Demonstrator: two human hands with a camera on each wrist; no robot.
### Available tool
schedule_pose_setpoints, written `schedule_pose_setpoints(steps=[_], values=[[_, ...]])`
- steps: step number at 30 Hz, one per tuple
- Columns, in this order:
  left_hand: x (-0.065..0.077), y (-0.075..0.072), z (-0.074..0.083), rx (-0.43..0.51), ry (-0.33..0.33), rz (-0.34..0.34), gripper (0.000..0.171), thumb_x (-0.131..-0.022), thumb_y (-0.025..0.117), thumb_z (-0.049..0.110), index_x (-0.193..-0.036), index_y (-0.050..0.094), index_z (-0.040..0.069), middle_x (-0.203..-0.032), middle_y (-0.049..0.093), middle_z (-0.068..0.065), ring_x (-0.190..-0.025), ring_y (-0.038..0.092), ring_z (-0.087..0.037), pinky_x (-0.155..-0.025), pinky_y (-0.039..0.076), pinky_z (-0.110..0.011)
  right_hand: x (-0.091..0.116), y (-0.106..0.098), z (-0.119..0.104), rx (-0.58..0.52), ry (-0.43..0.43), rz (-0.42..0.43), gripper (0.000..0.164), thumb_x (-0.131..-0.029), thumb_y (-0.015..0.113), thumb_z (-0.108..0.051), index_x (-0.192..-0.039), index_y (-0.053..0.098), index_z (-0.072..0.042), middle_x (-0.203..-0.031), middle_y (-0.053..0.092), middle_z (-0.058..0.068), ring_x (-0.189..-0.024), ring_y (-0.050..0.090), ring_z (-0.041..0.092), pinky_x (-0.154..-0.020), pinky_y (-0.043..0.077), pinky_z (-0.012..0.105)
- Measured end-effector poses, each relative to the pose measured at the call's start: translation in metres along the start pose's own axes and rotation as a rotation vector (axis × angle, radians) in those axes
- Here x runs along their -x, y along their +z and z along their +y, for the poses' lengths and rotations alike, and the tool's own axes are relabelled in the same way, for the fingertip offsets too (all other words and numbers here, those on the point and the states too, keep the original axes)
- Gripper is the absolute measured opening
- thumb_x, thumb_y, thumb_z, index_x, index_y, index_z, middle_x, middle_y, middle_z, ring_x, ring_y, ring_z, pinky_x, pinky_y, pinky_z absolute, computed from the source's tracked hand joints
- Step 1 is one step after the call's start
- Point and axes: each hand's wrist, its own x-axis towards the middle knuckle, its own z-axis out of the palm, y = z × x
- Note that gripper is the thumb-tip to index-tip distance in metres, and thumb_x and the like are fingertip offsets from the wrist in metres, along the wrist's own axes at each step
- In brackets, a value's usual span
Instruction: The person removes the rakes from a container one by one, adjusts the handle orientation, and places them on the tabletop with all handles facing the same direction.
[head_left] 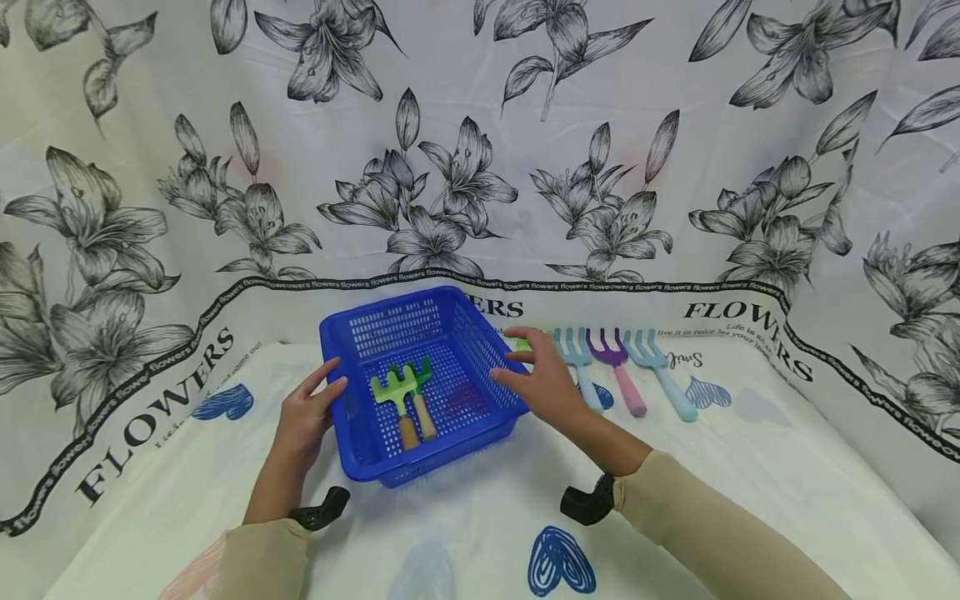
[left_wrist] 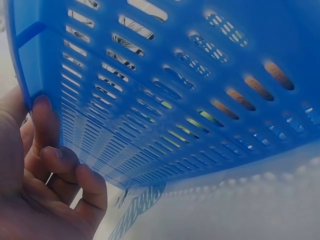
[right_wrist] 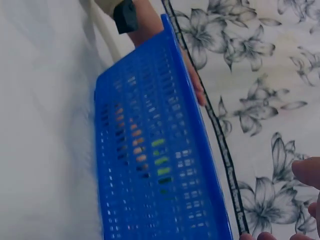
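Note:
A blue plastic basket is at the middle of the table. In it lie a light green hand fork and a dark green hand fork, both wooden-handled. My left hand grips the basket's left rim, with the thumb at the edge in the left wrist view. At the right rim, my right hand has its fingers spread and appears apart from the basket in the right wrist view. Just beyond that hand, a green fork is partly hidden.
To the right lie a light blue fork, a purple fork with a pink handle, and another light blue fork. A heart-patterned white cloth covers the table. Behind it hangs a flower-printed curtain.

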Motion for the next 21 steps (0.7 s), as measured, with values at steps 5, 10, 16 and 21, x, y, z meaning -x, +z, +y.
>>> schedule_pose_setpoints(steps=[5,10,16,21], values=[[0.000,0.000,0.000,-0.008,0.000,-0.007,0.065,-0.096,0.059,0.041,-0.153,0.034,0.025,-0.149,0.040,-0.016,-0.125,0.052,-0.034,-0.084,0.053,-0.024,-0.001,0.023,-0.006,0.018,0.003,-0.054,0.061,-0.088,0.074,-0.020,-0.142,0.044,-0.018,-0.150,0.037,0.005,-0.125,0.053,0.026,-0.085,0.055,0.042],[0.000,-0.001,0.000,-0.004,-0.007,-0.010,0.067,-0.094,0.061,0.043,-0.153,0.033,0.025,-0.149,0.040,-0.016,-0.122,0.056,-0.029,-0.083,0.053,-0.023,-0.004,0.045,-0.011,-0.003,0.021,-0.104,0.065,-0.087,0.075,-0.020,-0.143,0.042,-0.021,-0.153,0.033,0.002,-0.129,0.048,0.027,-0.088,0.053,0.043],[-0.002,-0.002,0.000,-0.012,-0.009,-0.015,0.065,-0.095,0.060,0.042,-0.153,0.034,0.026,-0.151,0.038,-0.015,-0.120,0.057,-0.027,-0.083,0.053,-0.022,-0.012,0.067,-0.015,-0.060,0.028,-0.115,0.068,-0.087,0.075,-0.022,-0.145,0.040,-0.022,-0.154,0.032,0.001,-0.133,0.044,0.031,-0.092,0.051,0.046],[-0.003,-0.002,0.000,-0.016,-0.008,-0.019,0.067,-0.095,0.060,0.044,-0.153,0.033,0.027,-0.152,0.036,-0.014,-0.125,0.052,-0.032,-0.085,0.052,-0.025,-0.021,0.077,-0.014,-0.073,0.011,-0.135,0.070,-0.086,0.076,-0.022,-0.146,0.040,-0.024,-0.154,0.031,-0.001,-0.135,0.041,0.028,-0.097,0.047,0.046]])
